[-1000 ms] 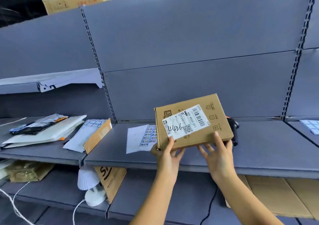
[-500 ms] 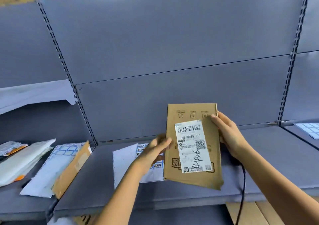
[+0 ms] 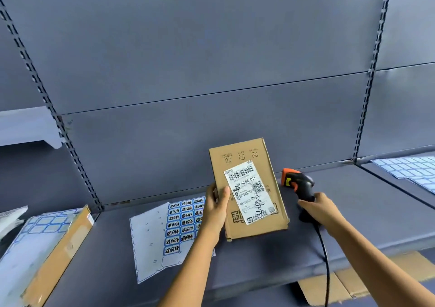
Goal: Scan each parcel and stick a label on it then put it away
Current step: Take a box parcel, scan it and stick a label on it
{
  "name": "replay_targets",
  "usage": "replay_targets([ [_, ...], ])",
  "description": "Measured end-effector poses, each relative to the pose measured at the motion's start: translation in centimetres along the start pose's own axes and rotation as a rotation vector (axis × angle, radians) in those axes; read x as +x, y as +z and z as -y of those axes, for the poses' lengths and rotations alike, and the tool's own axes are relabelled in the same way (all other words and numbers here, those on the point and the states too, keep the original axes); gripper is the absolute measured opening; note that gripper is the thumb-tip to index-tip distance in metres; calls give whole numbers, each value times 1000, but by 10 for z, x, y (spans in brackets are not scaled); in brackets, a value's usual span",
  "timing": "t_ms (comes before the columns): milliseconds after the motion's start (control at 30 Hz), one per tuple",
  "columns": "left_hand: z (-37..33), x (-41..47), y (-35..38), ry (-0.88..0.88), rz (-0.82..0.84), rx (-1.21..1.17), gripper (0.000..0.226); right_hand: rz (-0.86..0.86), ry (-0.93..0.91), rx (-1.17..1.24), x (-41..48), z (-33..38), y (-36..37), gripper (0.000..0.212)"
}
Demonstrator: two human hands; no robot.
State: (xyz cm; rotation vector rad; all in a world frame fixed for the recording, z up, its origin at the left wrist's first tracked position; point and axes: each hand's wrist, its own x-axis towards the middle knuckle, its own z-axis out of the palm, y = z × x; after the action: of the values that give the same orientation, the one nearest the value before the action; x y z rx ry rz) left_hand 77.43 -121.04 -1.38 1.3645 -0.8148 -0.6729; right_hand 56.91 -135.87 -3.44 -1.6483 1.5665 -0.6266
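Observation:
A flat brown cardboard parcel [image 3: 244, 165] with a white shipping label [image 3: 250, 193] is held upright above the grey shelf [image 3: 353, 212]. My left hand [image 3: 215, 212] grips its left edge, thumb on the front. To the right of the parcel, my right hand [image 3: 322, 210] is closed around the handle of a black and orange barcode scanner [image 3: 297, 184], whose black cable [image 3: 326, 259] hangs down over the shelf edge. A sheet of blue stickers [image 3: 181, 224] lies flat on the shelf, left of and partly behind my left hand.
A thin brown parcel under a blue-printed sheet [image 3: 47, 248] lies at the lower left. More sticker sheets [image 3: 409, 170] rest on the neighbouring shelf at right. Flattened cardboard [image 3: 341, 285] shows below the shelf. Slotted uprights [image 3: 47, 99] stand against the grey back wall.
The parcel was turned from landscape to upright. My right hand let go of it and took hold of the scanner; my left hand now grips the parcel's left edge alone.

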Motion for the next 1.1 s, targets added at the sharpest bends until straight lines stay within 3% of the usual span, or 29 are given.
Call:
replay_targets([
  [200,16,14,-4,-15,-6,-4,41,-20,95,75,14,3,2,33],
  [367,22,27,-6,-8,13,21,36,299,217,791,-3,16,-11,2],
  [500,25,37,-3,13,-7,28,32,437,84,1180,-31,28,-8,22],
  [600,25,42,0,23,-21,25,28,471,-75,1103,-51,48,-9,32],
  [733,27,52,-1,52,-12,21,41,313,-253,699,-77,73,-2,32],
  [833,31,58,-1,56,-3,0,51,270,-281,533,-93,78,12,31],
  [967,32,61,-2,64,29,-6,34,218,-291,456,-101,73,25,31],
  [1100,31,59,-3,75,52,-15,34,180,-292,457,-105,70,25,31],
])
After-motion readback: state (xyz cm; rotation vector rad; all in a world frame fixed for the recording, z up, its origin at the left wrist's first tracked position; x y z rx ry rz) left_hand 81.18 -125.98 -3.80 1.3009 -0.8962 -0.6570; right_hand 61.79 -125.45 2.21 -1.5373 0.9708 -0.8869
